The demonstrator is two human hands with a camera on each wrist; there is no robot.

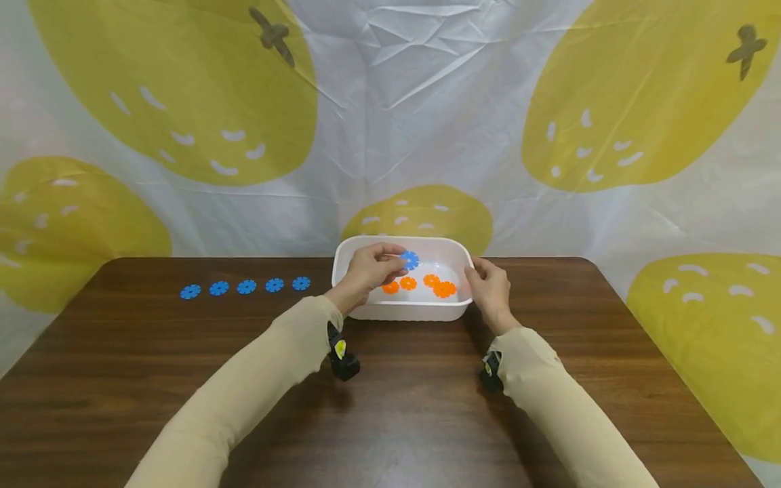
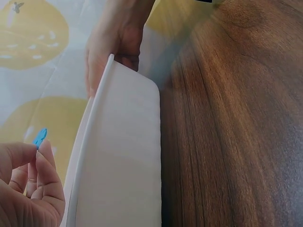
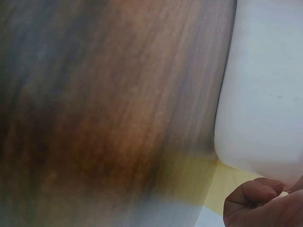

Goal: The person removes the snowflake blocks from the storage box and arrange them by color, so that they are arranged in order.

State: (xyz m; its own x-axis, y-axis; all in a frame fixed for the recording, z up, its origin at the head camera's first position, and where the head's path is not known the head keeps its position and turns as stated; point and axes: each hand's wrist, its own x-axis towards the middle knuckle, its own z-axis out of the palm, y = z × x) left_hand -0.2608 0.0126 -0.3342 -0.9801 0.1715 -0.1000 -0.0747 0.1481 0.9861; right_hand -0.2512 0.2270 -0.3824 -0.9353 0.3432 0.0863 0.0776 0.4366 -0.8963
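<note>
My left hand pinches a blue flower-shaped disc between thumb and fingertips, above the inside of a white plastic basin. In the left wrist view the disc is seen edge-on. On the basin's right end, my right hand grips the rim with thumb and fingers; the right wrist view shows its curled fingers at the basin's corner. Several orange discs lie on the basin floor, one partly hidden by the left hand.
Several blue discs form a row on the brown wooden table, left of the basin. A white cloth with yellow fruit prints hangs behind the table's back edge. Each wrist wears a black camera.
</note>
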